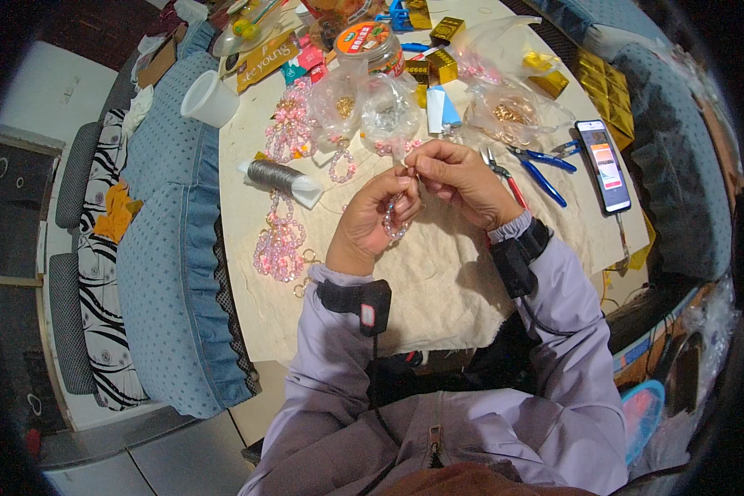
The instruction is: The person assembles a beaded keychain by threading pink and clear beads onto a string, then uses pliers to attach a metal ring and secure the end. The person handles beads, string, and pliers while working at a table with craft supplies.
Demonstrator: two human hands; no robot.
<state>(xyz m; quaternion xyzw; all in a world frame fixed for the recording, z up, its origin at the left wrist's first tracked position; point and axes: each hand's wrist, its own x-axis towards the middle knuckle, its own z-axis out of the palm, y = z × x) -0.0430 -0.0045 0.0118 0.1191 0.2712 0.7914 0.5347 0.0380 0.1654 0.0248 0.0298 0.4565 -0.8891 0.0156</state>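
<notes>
My left hand (370, 217) is closed on a small beaded loop (396, 225) of clear and pink beads, which hangs from its fingers. Thumb and forefinger of my right hand (463, 183) pinch together against the left fingertips at the top of the loop; what they grip is too small to make out. Both hands are above a cream cloth (380, 310). To the left lie a pile of pink beaded loops (279, 248), a spool of grey thread (273, 175) and a few gold rings (302, 285). One more beaded loop (341, 165) rests just beyond my left hand.
Right of my hands are red-handled pliers (508, 183), blue-handled pliers (544, 178) and a lit phone (603, 169). Farther back are a plastic bag of clear beads (390, 107), a bag of gold pieces (508, 112), a lidded jar (370, 50) and a white cup (209, 99).
</notes>
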